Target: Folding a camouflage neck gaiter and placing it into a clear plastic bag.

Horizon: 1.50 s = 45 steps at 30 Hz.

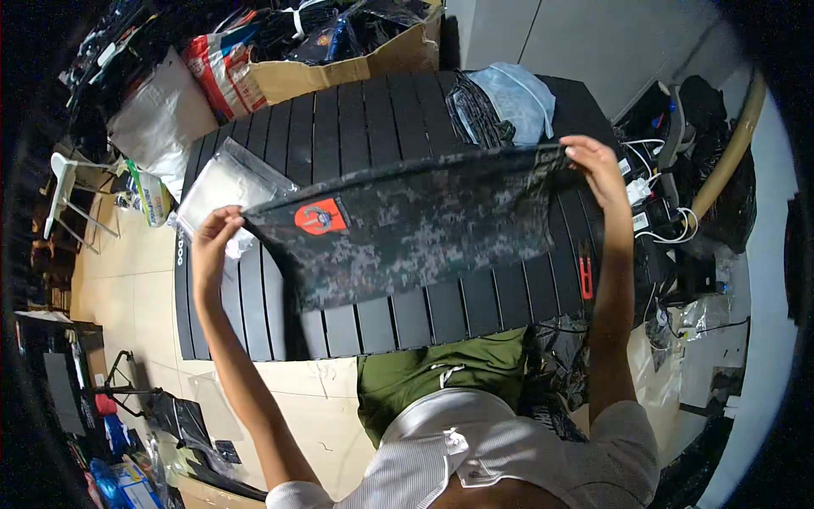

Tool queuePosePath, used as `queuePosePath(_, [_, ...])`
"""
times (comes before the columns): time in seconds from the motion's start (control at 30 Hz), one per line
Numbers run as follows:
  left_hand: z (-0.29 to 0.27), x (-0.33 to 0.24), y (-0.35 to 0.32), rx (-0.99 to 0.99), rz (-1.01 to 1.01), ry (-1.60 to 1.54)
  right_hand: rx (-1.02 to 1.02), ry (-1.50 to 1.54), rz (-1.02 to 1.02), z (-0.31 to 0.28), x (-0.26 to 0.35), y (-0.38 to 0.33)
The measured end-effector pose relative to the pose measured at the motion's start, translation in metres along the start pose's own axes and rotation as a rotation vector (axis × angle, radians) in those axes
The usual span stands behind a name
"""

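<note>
A dark camouflage-print piece of cloth (424, 233) is stretched out above the slatted black table (373, 327). An orange-red patch with a grey emblem (320, 217) sits near its left end. My left hand (216, 242) pinches the upper left corner, and my right hand (600, 174) pinches the upper right corner. The cloth's lower edge hangs loose and sags. Clear plastic bags with white contents (225, 187) lie beside my left hand. Close to my right forearm is a red-handled tool, perhaps thread snips (585, 276).
Folded dark cloths (475, 114) and a light blue piece (519, 97) are piled at the table's far right. Behind the table stands a cardboard box (339, 78) of dark packages. White cables (670, 229) and a power strip are at the right. A white chair (72, 191) is at the left.
</note>
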<state>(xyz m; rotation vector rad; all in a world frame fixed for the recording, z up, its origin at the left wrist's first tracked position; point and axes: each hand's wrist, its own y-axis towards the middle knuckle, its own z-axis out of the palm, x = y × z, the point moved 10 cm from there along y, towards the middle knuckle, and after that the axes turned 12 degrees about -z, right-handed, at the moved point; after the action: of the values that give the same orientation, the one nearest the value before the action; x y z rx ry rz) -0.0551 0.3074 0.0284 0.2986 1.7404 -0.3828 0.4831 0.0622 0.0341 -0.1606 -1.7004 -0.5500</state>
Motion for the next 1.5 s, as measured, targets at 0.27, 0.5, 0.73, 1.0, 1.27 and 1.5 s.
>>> queuePosePath(0.27, [-0.040,-0.075,-0.034,-0.237,0.243,-0.214,-0.126,-0.035,-0.353,-0.020,0.112,-0.008])
queuePosePath(0.5, [-0.016,0.038,-0.097,-0.194,0.063,-0.015,0.058,-0.231,-0.172,-0.008,0.038,-0.080])
queuePosePath(0.73, [0.000,0.116,-0.168,-0.235,-0.265,-0.007,0.100,-0.297,0.142,0.016,-0.021,-0.145])
queuePosePath(1.0, [0.016,0.083,-0.146,-0.411,-0.059,-0.348,-0.259,-0.187,-0.152,0.005,-0.020,-0.125])
queuePosePath(1.27, [0.024,0.097,-0.058,-0.517,-0.083,0.237,-0.256,-0.242,0.063,0.026,-0.094,-0.067])
queuePosePath(1.5, [0.036,0.075,-0.056,-0.530,0.038,0.257,-0.239,-0.549,-0.107,0.044,-0.053,-0.055])
